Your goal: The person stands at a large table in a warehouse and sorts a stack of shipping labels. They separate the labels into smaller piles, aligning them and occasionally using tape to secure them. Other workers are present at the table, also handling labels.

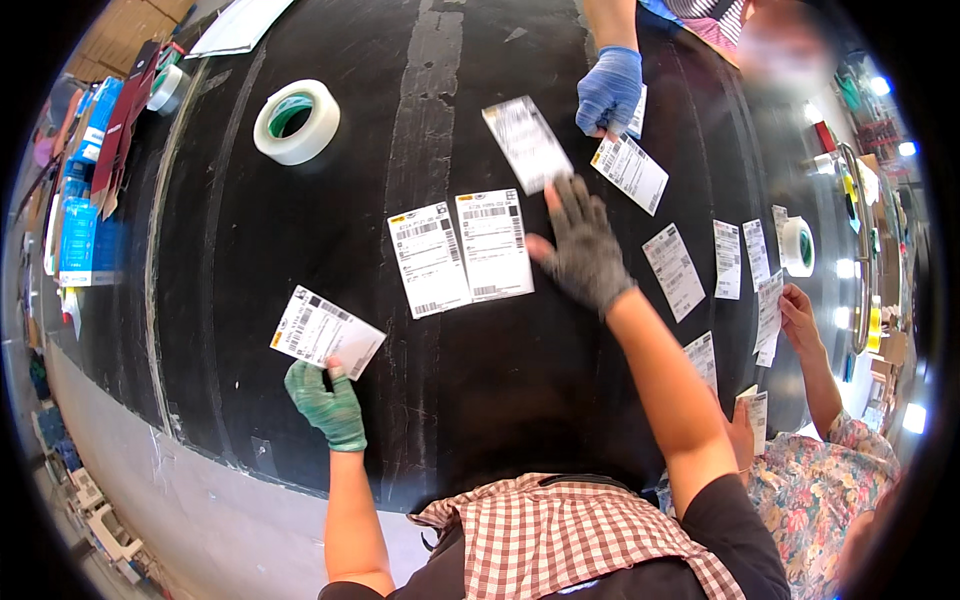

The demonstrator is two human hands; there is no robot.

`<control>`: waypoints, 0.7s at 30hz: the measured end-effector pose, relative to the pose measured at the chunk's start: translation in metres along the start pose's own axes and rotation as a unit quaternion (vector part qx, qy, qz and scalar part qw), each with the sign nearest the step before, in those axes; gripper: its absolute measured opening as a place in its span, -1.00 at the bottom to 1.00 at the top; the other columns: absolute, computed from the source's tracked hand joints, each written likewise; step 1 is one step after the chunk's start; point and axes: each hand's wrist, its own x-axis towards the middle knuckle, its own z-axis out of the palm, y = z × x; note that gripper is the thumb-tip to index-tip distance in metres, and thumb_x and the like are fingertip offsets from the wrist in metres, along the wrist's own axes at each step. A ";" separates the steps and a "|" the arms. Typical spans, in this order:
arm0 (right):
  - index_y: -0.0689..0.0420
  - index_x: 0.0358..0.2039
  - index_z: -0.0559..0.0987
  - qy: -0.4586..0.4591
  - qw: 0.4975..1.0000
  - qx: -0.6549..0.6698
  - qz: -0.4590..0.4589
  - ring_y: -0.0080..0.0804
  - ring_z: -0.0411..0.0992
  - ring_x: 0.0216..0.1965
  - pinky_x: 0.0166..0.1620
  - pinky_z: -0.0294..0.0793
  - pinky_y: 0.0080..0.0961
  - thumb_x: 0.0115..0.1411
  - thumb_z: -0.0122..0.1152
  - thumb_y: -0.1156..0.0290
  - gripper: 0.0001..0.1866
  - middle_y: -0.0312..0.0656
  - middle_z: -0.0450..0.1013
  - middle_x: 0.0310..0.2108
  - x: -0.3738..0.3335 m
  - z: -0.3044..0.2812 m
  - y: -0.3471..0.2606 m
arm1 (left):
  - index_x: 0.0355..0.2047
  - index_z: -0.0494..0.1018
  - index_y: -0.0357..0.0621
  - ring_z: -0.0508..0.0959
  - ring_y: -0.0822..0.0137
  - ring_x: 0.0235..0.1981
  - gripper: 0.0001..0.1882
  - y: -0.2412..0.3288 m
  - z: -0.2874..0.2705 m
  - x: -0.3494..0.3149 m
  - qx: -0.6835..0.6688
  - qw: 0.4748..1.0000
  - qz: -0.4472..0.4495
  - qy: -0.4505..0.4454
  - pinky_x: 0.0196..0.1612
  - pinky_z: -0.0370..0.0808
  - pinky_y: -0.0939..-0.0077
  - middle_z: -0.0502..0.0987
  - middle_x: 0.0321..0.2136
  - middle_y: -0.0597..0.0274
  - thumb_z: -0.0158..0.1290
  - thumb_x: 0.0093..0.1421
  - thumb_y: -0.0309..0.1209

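Observation:
My left hand point(328, 403), in a green fingerless glove, pinches a white shipping label point(327, 332) at its lower edge, thumb on top. My right hand point(584, 243), in a grey fingerless glove, reaches across the black table with fingers stretched out. Its fingertips meet the near edge of another shipping label point(527, 143), which looks slightly blurred. Left of my right thumb, two labels lie side by side: a left one point(428, 260) and a right one point(495, 246), their edges touching or nearly so.
Across the black table point(330, 200), a co-worker's blue-gloved hand point(610, 92) holds a label point(630, 173). At right, another person's bare hands point(797, 318) handle labels, with several more lying nearby. Tape rolls lie at far left point(325, 122) and right point(797, 247). Blue packages point(78, 230) stand beyond the left edge.

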 end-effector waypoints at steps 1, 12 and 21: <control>0.29 0.26 0.15 0.022 0.999 -0.018 0.022 -0.06 -0.05 0.36 0.32 0.01 -0.14 0.25 -0.09 -0.14 -0.19 0.06 0.03 0.32 0.028 0.015 0.010 | -0.34 0.50 -0.25 0.41 0.10 -0.28 -0.88 0.002 0.004 0.002 -0.015 1.000 0.015 0.006 -0.16 0.35 0.24 0.48 -0.37 0.11 0.11 0.13 -0.47; 0.41 0.18 0.24 -0.101 0.985 -0.022 0.140 0.02 0.04 0.33 0.34 0.05 -0.25 0.33 -0.25 -0.09 -0.26 0.19 0.09 0.27 0.200 0.032 0.050 | -0.33 0.50 -0.22 0.41 0.13 -0.24 -0.90 0.003 0.005 0.005 -0.037 0.999 -0.014 -0.007 -0.11 0.35 0.25 0.48 -0.33 0.16 0.10 0.16 -0.46; 0.30 0.18 0.30 0.168 0.981 0.094 -0.028 0.00 0.04 0.32 0.33 0.06 -0.26 0.25 0.01 0.19 -0.42 0.11 0.16 0.24 0.143 0.026 0.007 | -0.41 0.51 -0.23 0.41 0.13 -0.21 -0.89 0.003 0.005 0.005 -0.077 0.996 -0.051 -0.004 -0.10 0.35 0.26 0.48 -0.34 0.16 0.12 0.11 -0.44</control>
